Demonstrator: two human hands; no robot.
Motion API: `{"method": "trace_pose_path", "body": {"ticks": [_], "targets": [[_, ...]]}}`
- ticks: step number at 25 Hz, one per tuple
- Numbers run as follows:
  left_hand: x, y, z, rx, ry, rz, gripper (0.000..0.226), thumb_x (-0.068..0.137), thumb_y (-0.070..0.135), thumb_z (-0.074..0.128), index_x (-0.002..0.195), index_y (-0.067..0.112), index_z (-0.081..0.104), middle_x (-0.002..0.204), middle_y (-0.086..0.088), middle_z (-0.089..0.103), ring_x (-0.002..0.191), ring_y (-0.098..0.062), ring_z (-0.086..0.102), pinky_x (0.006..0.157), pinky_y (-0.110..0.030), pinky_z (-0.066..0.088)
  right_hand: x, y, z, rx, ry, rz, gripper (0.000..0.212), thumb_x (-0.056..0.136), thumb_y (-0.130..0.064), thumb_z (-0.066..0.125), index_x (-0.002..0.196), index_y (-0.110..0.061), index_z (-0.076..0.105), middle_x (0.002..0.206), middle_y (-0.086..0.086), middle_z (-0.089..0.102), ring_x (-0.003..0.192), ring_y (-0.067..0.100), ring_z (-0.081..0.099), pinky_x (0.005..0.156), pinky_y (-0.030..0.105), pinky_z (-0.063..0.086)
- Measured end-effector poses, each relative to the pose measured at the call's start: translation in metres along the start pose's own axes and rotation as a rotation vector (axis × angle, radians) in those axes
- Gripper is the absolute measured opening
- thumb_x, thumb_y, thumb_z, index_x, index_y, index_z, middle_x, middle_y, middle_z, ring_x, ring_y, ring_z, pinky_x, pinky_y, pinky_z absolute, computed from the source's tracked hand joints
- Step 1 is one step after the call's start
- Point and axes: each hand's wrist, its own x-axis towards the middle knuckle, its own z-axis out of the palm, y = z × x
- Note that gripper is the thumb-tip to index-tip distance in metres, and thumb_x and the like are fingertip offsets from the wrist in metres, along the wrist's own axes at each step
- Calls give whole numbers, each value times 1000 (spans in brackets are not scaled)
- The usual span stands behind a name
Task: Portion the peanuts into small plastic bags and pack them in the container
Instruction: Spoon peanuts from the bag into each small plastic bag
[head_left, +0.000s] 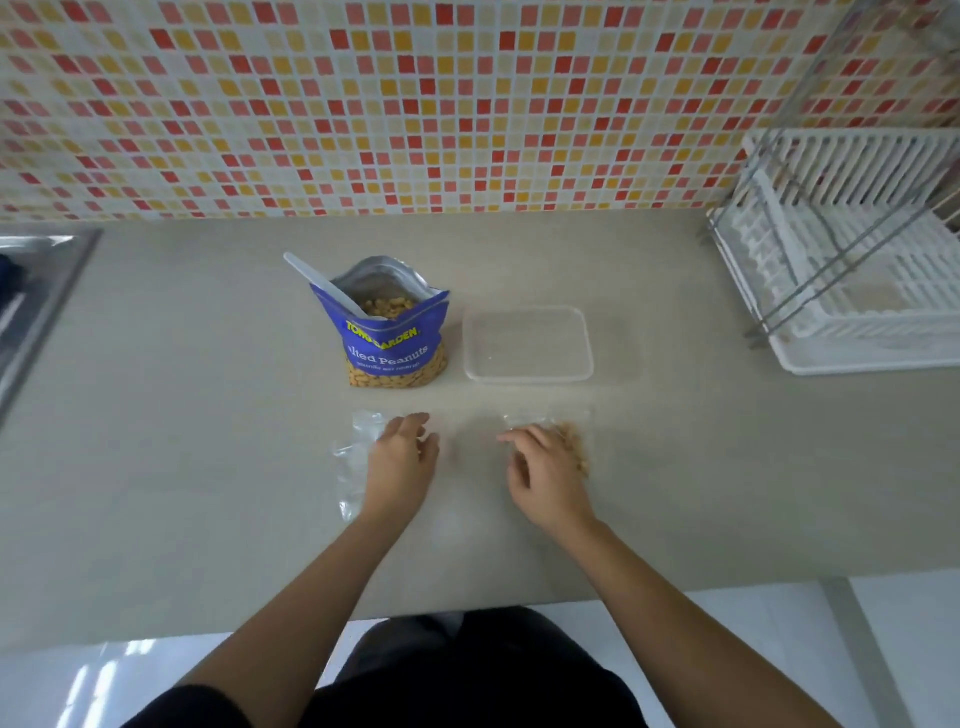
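Observation:
A blue bag of salted peanuts stands open on the counter with a white spoon stuck in it. To its right sits a clear, empty plastic container. My left hand rests with fingers loosely spread over empty clear plastic bags. My right hand lies over a small plastic bag holding peanuts, fingers curled on top of it; a firm grip is not visible.
A white dish rack stands at the back right of the beige counter. A steel sink edge is at the far left. The tiled wall rises behind; the counter's front edge is near my body.

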Motion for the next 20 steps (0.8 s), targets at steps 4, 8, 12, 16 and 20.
{"method": "trace_pose_path", "body": {"ticks": [4, 8, 12, 16, 20], "targets": [[-5, -52, -46, 132, 39, -34, 24, 84, 5, 58, 106, 1, 64, 104, -21, 62, 84, -38, 64, 76, -45, 55, 31, -49, 51, 84, -185, 60, 30, 83, -17, 54, 112, -10, 60, 105, 12, 64, 98, 29, 60, 86, 33, 45], [-17, -87, -63, 302, -75, 47, 35, 78, 22, 47, 100, 4, 67, 95, -17, 67, 77, -38, 63, 74, -34, 53, 47, -85, 87, 114, -223, 244, 38, 83, -33, 61, 112, -8, 58, 111, 13, 58, 105, 28, 54, 89, 34, 41], [-8, -96, -65, 368, -133, 157, 35, 80, 31, 43, 97, 11, 66, 99, -9, 67, 75, -31, 61, 76, -27, 47, 61, -96, 96, 143, -146, 441, 39, 77, -34, 68, 108, -13, 58, 110, 6, 62, 101, 26, 58, 85, 36, 45], [0, -105, -68, 355, -146, 254, 33, 85, 30, 44, 97, 9, 67, 97, -11, 64, 75, -31, 59, 80, -26, 40, 65, -93, 94, 250, -92, 498, 19, 81, -26, 66, 95, -14, 63, 94, 2, 68, 84, 18, 62, 69, 25, 41], [4, -108, -69, 350, -162, 317, 34, 89, 33, 42, 98, 10, 67, 98, -10, 62, 77, -30, 59, 79, -32, 49, 62, -89, 80, 514, -53, 506, 8, 85, -18, 62, 89, -11, 61, 75, -3, 61, 69, 11, 56, 64, 18, 41]]}}
